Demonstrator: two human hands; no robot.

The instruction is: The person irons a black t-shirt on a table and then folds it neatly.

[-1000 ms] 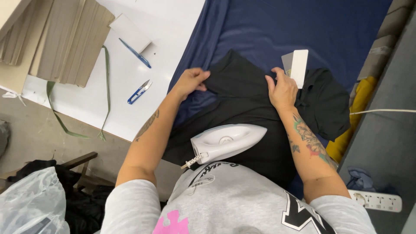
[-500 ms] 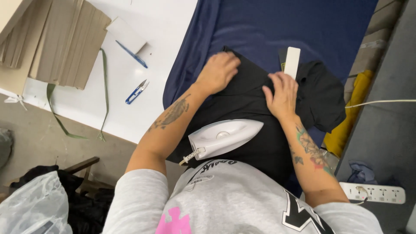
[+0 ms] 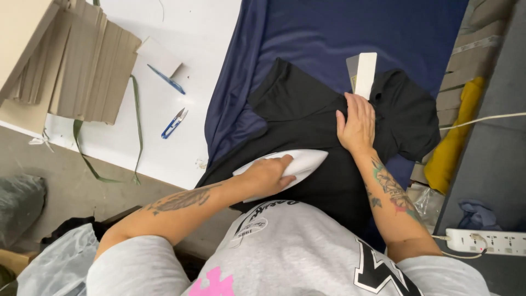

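The left hand point(image 3: 268, 174) grips the white iron point(image 3: 298, 163), whose tip points right toward the right hand point(image 3: 357, 123). That hand lies flat and released on the black shirt point(image 3: 307, 104), just ahead of the iron, on the tabletop point(image 3: 350, 27).

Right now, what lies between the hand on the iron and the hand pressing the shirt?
In the head view, only black shirt fabric and the iron's white nose lie between the left hand and right hand.
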